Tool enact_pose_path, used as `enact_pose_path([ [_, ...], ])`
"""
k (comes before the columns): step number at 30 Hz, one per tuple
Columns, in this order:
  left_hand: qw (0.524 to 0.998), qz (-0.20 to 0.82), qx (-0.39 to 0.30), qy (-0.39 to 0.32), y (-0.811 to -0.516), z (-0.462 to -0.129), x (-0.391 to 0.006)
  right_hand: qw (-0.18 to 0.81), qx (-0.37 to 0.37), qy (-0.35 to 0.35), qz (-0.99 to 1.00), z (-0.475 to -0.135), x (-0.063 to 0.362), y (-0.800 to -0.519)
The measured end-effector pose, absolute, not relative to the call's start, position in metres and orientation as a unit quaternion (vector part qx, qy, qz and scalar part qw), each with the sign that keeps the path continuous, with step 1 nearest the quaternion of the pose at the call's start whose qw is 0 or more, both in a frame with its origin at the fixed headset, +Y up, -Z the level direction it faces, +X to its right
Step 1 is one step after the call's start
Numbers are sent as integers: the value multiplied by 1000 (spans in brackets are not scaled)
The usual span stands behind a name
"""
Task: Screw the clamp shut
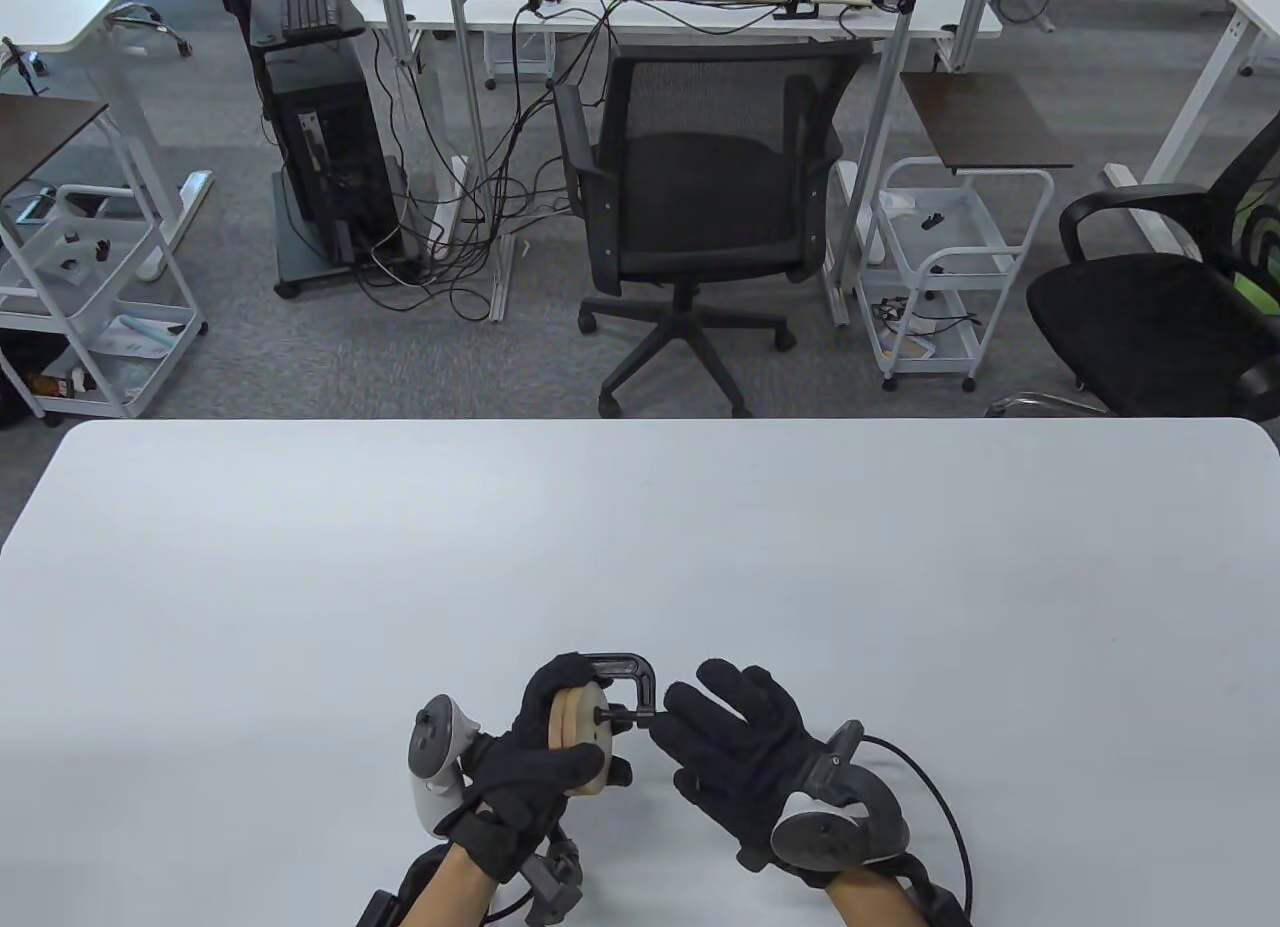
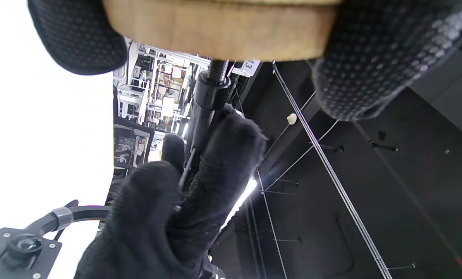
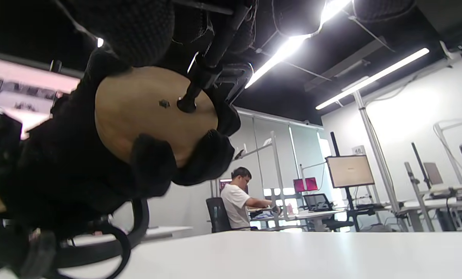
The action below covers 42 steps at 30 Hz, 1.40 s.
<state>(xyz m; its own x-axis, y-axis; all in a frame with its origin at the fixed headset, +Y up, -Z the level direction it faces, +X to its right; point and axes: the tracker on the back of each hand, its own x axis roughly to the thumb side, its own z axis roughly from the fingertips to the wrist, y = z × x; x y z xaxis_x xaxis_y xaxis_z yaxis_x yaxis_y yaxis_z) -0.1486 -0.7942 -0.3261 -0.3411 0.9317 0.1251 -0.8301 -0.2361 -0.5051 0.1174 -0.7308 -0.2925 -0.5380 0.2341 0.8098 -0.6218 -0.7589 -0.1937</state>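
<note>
Near the front edge of the white worktop [image 1: 300, 587], low in the table view, two gloved hands meet around a small clamp. On the left, the left hand [image 1: 530, 767] curls its fingers and thumb round a stack of round wooden discs [image 1: 585, 732], holding it on edge just above the surface; the left wrist view shows the wood gripped between thumb and fingers from below. The black C-shaped clamp [image 1: 625, 672] arches over the top of the discs, its frame rising behind them and coming down on their right side. From that right arm the clamp's screw [image 1: 618, 715] runs level, pointing left, with its tip against the flat face of the discs; in the right wrist view the screw's pad sits on the wood close to its centre. So the screw's long axis lies left to right, between the two hands, and its free end points at the right hand [image 1: 745, 757], which is plainly the nearer one for turning. That hand's fingertips are at the screw's outer end, and in the left wrist view they close round the slim handle bar; the other fingers fan out loosely. Judging by the pad's contact, only the last tightening turns seem to remain.
</note>
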Motion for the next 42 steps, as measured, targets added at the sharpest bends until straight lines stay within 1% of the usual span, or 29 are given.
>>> enact_pose_path([
  [3, 581, 766, -102, -255, -794, -326, -148, 352, 384, -201, 830, -297, 121, -731],
  [7, 591, 757, -106, -258, -794, -326, -146, 472, 338, -146, 801, -305, 127, -736],
  [10, 601, 747, -103, -263, -792, -325, -145, 538, 305, -108, 778, -310, 130, -741],
  [13, 616, 733, -101, -271, -790, -324, -142, 611, 255, -63, 747, -314, 132, -749],
  [16, 617, 730, -105, -274, -791, -323, -141, 664, 215, -19, 716, -318, 134, -756],
  [19, 621, 723, -108, -281, -790, -323, -140, 696, 182, 17, 694, -321, 135, -762],
  [23, 625, 717, -109, -288, -789, -323, -141, 693, 166, 25, 701, -321, 135, -763],
  [26, 623, 718, -108, -292, -788, -324, -141, 721, 154, 45, 674, -322, 134, -766],
  [28, 624, 717, -106, -291, -789, -324, -141, 726, 151, 45, 669, -322, 134, -767],
  [32, 627, 719, -103, -282, -790, -324, -143, 695, 165, 18, 699, -321, 134, -765],
  [35, 625, 725, -97, -274, -791, -326, -147, 664, 176, -37, 726, -318, 136, -759],
  [36, 625, 726, -95, -271, -791, -327, -149, 650, 185, -49, 735, -318, 136, -757],
  [42, 616, 739, -84, -259, -791, -328, -156, 500, 312, -106, 801, -311, 131, -742],
])
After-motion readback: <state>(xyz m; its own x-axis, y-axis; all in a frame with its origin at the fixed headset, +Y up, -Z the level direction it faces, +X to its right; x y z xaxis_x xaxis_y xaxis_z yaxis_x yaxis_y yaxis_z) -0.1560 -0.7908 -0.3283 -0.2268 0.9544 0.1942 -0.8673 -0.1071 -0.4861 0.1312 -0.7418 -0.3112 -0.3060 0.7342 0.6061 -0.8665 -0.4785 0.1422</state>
